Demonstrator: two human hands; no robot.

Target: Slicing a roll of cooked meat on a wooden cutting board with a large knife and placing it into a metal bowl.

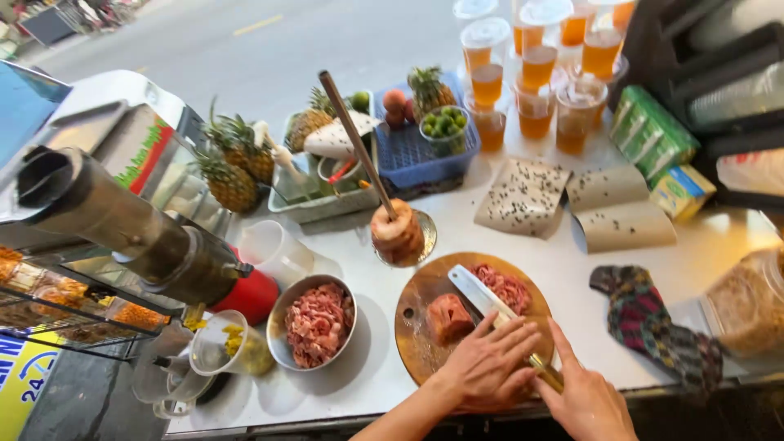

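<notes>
A round wooden cutting board (416,339) lies near the front edge of the white counter. A chunk of raw meat (448,318) and a heap of sliced meat (504,287) sit on it. My right hand (585,394) grips the handle of a cleaver (483,296), whose blade rests between the chunk and the slices. My left hand (488,364) lies flat on the board next to the meat chunk, fingers spread, holding nothing. A metal bowl (282,309) to the left of the board is full of sliced meat.
A mortar with a long pestle (398,233) stands behind the board. Pineapples (231,167), a blue basket of fruit (425,155), cups of orange drink (536,86), paper sheets with flies (524,196), a patterned cloth (657,327) and a juicer (139,237) crowd the counter.
</notes>
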